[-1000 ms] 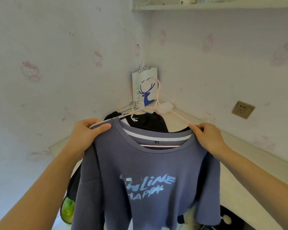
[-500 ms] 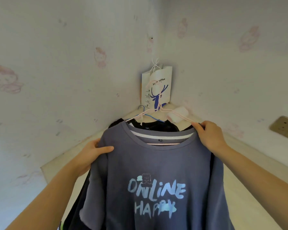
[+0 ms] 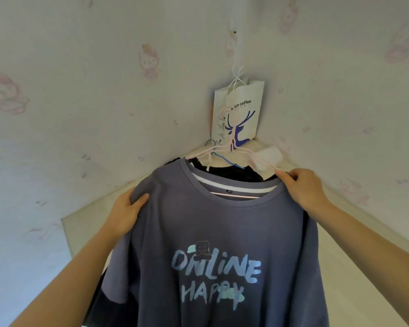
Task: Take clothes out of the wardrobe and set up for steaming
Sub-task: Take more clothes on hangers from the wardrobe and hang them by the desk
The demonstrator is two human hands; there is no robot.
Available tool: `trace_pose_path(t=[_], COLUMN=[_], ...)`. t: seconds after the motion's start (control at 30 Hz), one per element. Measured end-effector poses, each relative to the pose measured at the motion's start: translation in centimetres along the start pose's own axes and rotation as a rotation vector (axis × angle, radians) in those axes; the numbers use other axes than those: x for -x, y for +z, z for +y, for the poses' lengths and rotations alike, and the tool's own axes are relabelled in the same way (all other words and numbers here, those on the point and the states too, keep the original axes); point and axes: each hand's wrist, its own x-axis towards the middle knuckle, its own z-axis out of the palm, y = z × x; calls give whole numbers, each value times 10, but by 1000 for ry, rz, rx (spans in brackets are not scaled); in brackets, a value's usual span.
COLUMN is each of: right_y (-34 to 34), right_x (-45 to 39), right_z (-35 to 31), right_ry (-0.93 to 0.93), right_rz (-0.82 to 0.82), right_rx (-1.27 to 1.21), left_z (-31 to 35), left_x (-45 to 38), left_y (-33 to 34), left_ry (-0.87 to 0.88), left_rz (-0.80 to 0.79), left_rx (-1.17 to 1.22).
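We hold up the blue-grey T-shirt on its pink hanger in front of the wall corner. Our left hand grips the left shoulder of the shirt, thumb over the cloth. Our right hand pinches the hanger arm at the right shoulder. Behind hangs a white paper bag

Soft even daylight; wide-angle edge distortion

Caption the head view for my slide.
Both hands, left hand and right hand, hold a purple T-shirt on its hanger.
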Motion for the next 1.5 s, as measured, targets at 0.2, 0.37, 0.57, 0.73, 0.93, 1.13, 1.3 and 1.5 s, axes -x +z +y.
trace_pose_path(t=[0.2,0.37,0.57,0.73,0.93,1.13,1.3,1.5], right_y=[-17,-9,44,90,130,148,149,153], right_x=[-35,-72,-105,-135,-161,-164,-162,-178], right_z=[-29,-48,-16,8,32,59,67,57], right_ry=[-44,-163,-159,-103,-23,-9,-22,-175], right_rz=[26,-3,-194,-215,-346,-367,-304,-155], right_rx=[-53,-21,28,44,-11,-50,-108,69], left_z=[42,49,1,-47,-92,-96,-103,-97], left_x=[-35,-80,-125,-159,-192,-222,-233,-258], left_y=[-8,-26,-8,15,42,84,105,100], left_ry=[57,58,-103,-182,-324,-126,-94,0], left_rz=[160,193,88,29,-126,-234,-371,-233], left_rx=[-44,-222,-423,-470,-600,-470,-509,-512])
